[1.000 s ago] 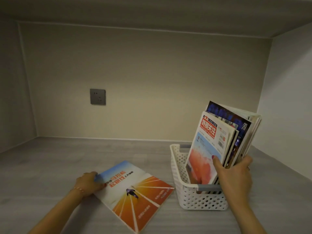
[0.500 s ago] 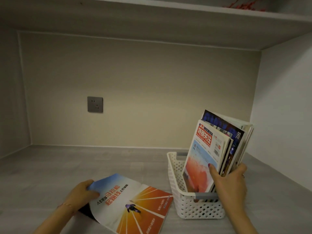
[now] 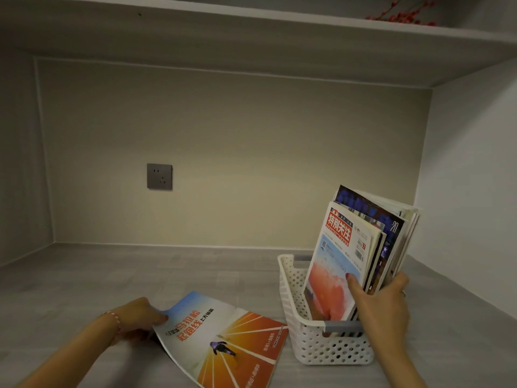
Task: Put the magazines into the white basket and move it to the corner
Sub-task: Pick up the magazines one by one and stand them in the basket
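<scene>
From the head camera I see my left hand (image 3: 137, 317) at the near left of the grey worktop (image 3: 84, 281), its grip pinching the top left corner of the orange magazine (image 3: 223, 340). That corner is curled up off the surface, while the rest of the cover lies flat, just left of the white basket (image 3: 291, 292) and apart from it.

My right hand (image 3: 383, 303) has its grip curled round the standing magazines (image 3: 361, 247), thumb pressed on the front cover and fingers behind the stack. These stand upright inside the basket, leaning slightly to the right, with their tops fanned apart well above the rim. The basket sits on the worktop near the right side wall (image 3: 470, 191), not yet against the back corner.

A grey wall socket (image 3: 159, 176) is set in the back wall. A shelf (image 3: 251, 37) runs overhead, with some red twigs (image 3: 400, 15) on top of it at the right.
</scene>
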